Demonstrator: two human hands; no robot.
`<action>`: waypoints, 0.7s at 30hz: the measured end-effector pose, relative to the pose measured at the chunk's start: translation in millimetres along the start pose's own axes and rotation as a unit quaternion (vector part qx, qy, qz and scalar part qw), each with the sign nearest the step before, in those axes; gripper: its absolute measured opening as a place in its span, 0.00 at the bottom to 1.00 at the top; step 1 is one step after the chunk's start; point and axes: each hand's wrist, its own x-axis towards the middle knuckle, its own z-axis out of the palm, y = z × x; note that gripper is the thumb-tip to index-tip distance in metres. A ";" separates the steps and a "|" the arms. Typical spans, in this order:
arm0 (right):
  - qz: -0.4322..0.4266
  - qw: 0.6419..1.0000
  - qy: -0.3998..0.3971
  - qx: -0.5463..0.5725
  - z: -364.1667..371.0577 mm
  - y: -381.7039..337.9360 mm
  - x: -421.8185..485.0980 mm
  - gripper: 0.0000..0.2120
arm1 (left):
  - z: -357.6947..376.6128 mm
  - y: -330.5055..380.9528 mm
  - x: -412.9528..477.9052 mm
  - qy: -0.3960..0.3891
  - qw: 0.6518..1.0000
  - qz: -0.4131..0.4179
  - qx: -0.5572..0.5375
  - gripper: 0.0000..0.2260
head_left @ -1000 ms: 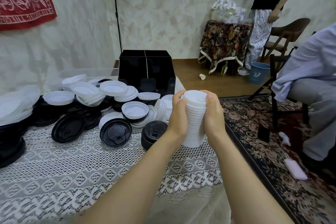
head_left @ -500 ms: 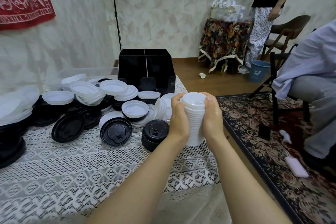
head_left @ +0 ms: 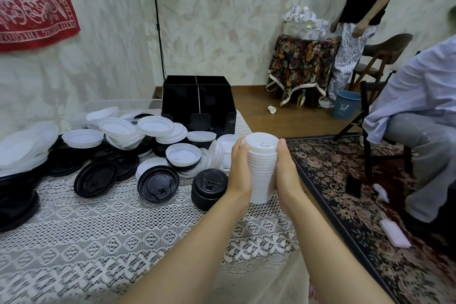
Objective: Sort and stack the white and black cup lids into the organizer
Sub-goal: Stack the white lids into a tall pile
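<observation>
Dead center of the head view, both hands are wrapped around a tall white stack (head_left: 262, 168) of lids. The left hand (head_left: 240, 170) cups its 9 o'clock side and the right hand (head_left: 286, 173) its 3 o'clock side, fingers curled round the back, so both are gripping it. It's upright near the table (head_left: 123, 229) edge, and I can't tell if its base touches the lace cloth.

At 9 o'clock, just beside the left wrist, sits a short black stack (head_left: 209, 187). Further out at 9 lies a loose black lid (head_left: 158, 184), and a messy pile of white lids (head_left: 155, 126) and more black ones runs out to 10. The black organizer (head_left: 197, 103) is at 11 o'clock, at the far end of the table, well apart from the hands. I can't see inside its compartments.

Off at 3 o'clock is a floral rug (head_left: 345, 180), and a blue bin (head_left: 345, 105) at 1. One person sits on the right and another stands at the back.
</observation>
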 end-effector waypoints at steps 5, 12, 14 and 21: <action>-0.003 1.000 0.005 0.031 5.3 7.8 -2.0 0.24 | 0.1 -27.6 5.5 0.010 0.998 -0.043 -0.045 0.25; 0.039 0.995 0.063 0.070 23.2 -111.9 -53.2 0.31 | -10.9 -60.2 44.7 0.057 0.996 -0.049 -0.052 0.25; 0.032 0.995 0.068 0.071 22.3 -112.1 -46.2 0.28 | -9.7 -58.3 51.1 0.059 0.995 -0.059 -0.054 0.27; 0.041 0.995 0.070 0.059 22.0 -116.5 -17.5 0.33 | -7.5 -50.2 80.3 0.053 0.994 -0.081 -0.049 0.25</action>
